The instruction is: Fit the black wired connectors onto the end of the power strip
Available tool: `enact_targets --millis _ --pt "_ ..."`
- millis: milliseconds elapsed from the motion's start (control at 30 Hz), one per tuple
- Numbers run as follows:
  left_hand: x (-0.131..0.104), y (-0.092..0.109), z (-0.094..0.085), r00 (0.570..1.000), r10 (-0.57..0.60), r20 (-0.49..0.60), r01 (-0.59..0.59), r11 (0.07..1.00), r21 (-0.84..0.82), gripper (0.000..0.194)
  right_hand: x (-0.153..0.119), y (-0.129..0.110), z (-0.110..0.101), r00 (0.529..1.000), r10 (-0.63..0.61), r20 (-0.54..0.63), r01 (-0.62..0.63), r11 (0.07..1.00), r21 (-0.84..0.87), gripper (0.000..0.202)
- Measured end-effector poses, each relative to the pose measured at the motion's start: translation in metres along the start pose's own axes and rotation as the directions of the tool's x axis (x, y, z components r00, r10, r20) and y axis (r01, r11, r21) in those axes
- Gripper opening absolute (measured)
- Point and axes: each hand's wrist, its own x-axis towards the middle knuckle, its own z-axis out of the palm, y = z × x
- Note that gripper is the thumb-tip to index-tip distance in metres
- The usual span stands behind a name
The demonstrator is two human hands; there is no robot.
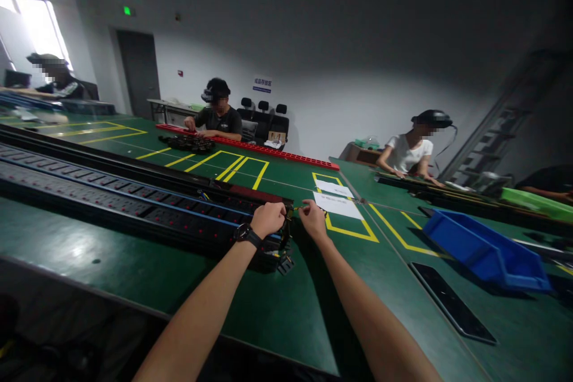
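Observation:
A long black housing (179,215) with rows of dark modules, small red dots and blue cables lies on the green table, reaching off to the left. My left hand (268,219), with a black watch at the wrist, is closed over its right end; the fingertips are partly hidden, and what they grip cannot be told. Just right of that end is my right hand (314,221), its thumb and forefinger pinched together. A thin yellow bit shows between the two hands, too small to name. Below the left hand, a small dark block (285,265) hangs at the housing's corner.
White paper sheets (338,205) lie within yellow tape lines. To the right are a blue bin (483,248) and a dark flat tablet-like device (452,301). A red slotted strip (277,152) lies across the table. Co-workers (221,116) sit at the far side.

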Motion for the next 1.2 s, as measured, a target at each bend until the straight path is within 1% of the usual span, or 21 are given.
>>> enact_targets --millis 67,167,267,367,433,500,600,667,800,867,967,1033,1100,1200 --pt "0.0 0.0 0.0 1.0 0.001 -0.003 -0.001 1.0 -0.002 0.029 0.005 0.004 0.0 1.0 0.018 0.011 -0.017 0.998 -0.066 0.025" --pt "0.0 0.0 0.001 1.0 0.002 -0.008 -0.002 1.0 -0.005 0.028 0.006 0.008 -0.002 0.998 -0.008 0.069 0.015 0.994 -0.107 0.02" --pt "0.0 -0.001 0.001 1.0 0.001 -0.011 -0.001 1.0 -0.009 0.028 0.002 0.013 -0.007 0.993 -0.054 0.102 0.063 0.994 -0.088 0.022" --pt "-0.001 0.0 0.001 1.0 0.0 -0.013 0.0 1.0 -0.015 0.028 -0.003 0.023 -0.017 0.995 -0.07 0.07 0.077 0.991 -0.109 0.03" --pt "-0.001 0.0 0.001 1.0 0.002 -0.009 -0.002 1.0 -0.019 0.027 -0.006 0.033 -0.027 0.999 -0.04 0.022 0.043 0.988 -0.147 0.034" --pt "0.0 0.0 0.0 1.0 0.004 -0.005 -0.004 1.0 -0.02 0.027 -0.009 0.044 -0.036 1.0 -0.022 0.0 0.021 0.976 -0.216 0.039" --pt "0.0 -0.001 0.0 1.0 0.006 -0.003 -0.006 1.0 -0.015 0.028 -0.01 0.055 -0.044 0.999 -0.006 0.048 0.023 0.933 -0.359 0.048" --pt "0.001 -0.001 -0.001 1.0 0.011 -0.006 -0.011 1.0 -0.01 0.029 -0.01 0.059 -0.043 0.994 0.031 0.104 0.014 0.913 -0.409 0.052" --pt "0.001 0.0 -0.002 1.0 0.014 -0.005 -0.014 1.0 -0.004 0.029 -0.008 0.06 -0.034 0.974 0.121 0.194 -0.032 0.912 -0.408 0.061" --pt "0.0 0.0 -0.002 1.0 0.006 -0.003 -0.006 1.0 0.001 0.029 -0.007 0.06 -0.031 0.968 0.148 0.202 -0.054 0.911 -0.409 0.066" --pt "0.001 0.0 -0.002 1.0 0.004 -0.004 -0.004 1.0 0.004 0.028 -0.004 0.057 -0.033 0.965 0.185 0.186 -0.092 0.902 -0.422 0.072" --pt "0.002 -0.001 -0.002 1.0 0.013 -0.004 -0.013 1.0 -0.001 0.028 -0.002 0.054 -0.036 0.965 0.209 0.157 -0.124 0.895 -0.428 0.066" --pt "0.003 -0.002 -0.001 1.0 0.014 -0.002 -0.014 1.0 -0.003 0.028 -0.001 0.051 -0.037 0.97 0.212 0.121 -0.141 0.891 -0.432 0.052" --pt "0.005 -0.003 0.0 1.0 0.01 -0.008 -0.01 1.0 0.002 0.028 0.0 0.046 -0.034 0.982 0.176 0.063 -0.135 0.902 -0.41 0.037"
